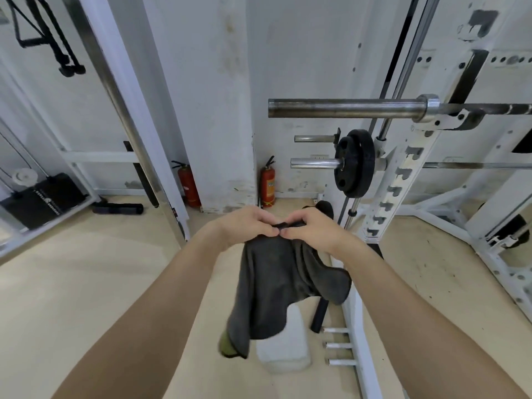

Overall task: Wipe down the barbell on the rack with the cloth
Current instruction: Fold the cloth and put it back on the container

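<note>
A dark grey cloth [276,286] hangs in front of me, pinched along its top edge by both hands. My left hand [247,223] and my right hand [311,228] grip it side by side, fingertips almost touching. The steel barbell [345,108] lies horizontally on the white rack [403,174] above and to the right of my hands, its bare sleeve end pointing left. The cloth is well below the bar and does not touch it.
A black weight plate [355,164] sits on a lower peg of the rack. Two red fire extinguishers [267,182] stand by the wall pillar. A chrome upright [126,122] slants on the left. A white block [285,347] and a black roller [319,315] lie on the floor.
</note>
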The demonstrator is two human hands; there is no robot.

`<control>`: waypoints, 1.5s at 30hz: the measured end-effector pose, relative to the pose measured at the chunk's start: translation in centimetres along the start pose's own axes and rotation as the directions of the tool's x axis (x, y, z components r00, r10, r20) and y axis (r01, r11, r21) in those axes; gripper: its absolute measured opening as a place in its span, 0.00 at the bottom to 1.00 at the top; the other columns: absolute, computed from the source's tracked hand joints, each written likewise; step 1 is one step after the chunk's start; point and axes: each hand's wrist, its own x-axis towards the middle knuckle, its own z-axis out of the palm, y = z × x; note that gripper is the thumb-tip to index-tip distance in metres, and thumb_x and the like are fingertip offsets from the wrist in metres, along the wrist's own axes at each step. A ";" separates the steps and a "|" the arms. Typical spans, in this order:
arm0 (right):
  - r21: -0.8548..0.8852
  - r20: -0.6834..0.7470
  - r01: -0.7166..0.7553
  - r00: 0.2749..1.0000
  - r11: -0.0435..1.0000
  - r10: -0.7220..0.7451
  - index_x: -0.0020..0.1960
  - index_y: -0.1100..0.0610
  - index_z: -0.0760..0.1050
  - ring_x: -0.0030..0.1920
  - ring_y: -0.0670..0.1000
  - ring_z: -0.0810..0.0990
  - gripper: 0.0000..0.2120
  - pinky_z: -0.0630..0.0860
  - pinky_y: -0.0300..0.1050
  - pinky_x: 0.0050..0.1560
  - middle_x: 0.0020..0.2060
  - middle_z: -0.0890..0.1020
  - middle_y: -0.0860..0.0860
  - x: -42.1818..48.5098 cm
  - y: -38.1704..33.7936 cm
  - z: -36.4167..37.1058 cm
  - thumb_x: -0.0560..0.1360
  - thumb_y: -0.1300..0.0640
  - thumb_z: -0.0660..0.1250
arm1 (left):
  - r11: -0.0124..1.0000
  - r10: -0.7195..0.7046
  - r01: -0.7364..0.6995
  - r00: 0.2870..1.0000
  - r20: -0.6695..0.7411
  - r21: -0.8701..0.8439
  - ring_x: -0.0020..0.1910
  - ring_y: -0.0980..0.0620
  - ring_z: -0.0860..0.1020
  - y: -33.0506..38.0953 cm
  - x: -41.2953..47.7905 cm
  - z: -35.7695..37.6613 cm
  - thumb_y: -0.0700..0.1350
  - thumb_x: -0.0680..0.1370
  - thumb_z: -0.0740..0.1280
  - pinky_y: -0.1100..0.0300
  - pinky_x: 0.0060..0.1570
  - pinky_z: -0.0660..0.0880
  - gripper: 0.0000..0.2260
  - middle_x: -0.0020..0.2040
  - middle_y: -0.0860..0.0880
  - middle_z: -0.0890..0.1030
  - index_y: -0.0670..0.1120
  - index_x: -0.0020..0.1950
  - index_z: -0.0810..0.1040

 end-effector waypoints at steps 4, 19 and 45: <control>-0.016 -0.212 0.062 0.975 0.998 -0.064 0.43 0.53 0.81 0.38 0.42 0.79 0.04 0.72 0.38 0.43 0.36 0.82 0.45 0.5 -1.7 1.0 0.74 0.54 0.75 | 0.981 0.167 -0.183 0.967 -0.190 -0.068 0.47 0.56 0.81 -2.0 -0.8 0.0 0.44 0.80 0.68 0.63 0.52 0.76 0.07 0.48 0.47 0.83 0.44 0.56 0.80; 0.641 -0.501 0.233 0.849 0.731 0.168 0.45 0.56 0.82 0.47 0.53 0.81 0.00 0.80 0.51 0.53 0.44 0.82 0.54 1.1 -4.4 -3.1 0.75 0.59 0.73 | 0.995 0.024 0.011 0.938 -0.346 0.098 0.49 0.44 0.79 -13.0 0.5 -0.4 0.53 0.82 0.59 0.39 0.54 0.75 0.12 0.47 0.45 0.82 0.47 0.54 0.78; 0.269 -0.376 0.098 0.927 0.958 0.010 0.63 0.56 0.77 0.51 0.51 0.85 0.21 0.79 0.46 0.57 0.47 0.87 0.52 -0.8 1.5 4.2 0.73 0.69 0.73 | 0.737 -0.120 -0.076 0.963 -0.240 -0.672 0.49 0.45 0.85 -4.1 -1.0 2.5 0.28 0.77 0.63 0.60 0.47 0.82 0.12 0.53 0.37 0.83 0.38 0.58 0.79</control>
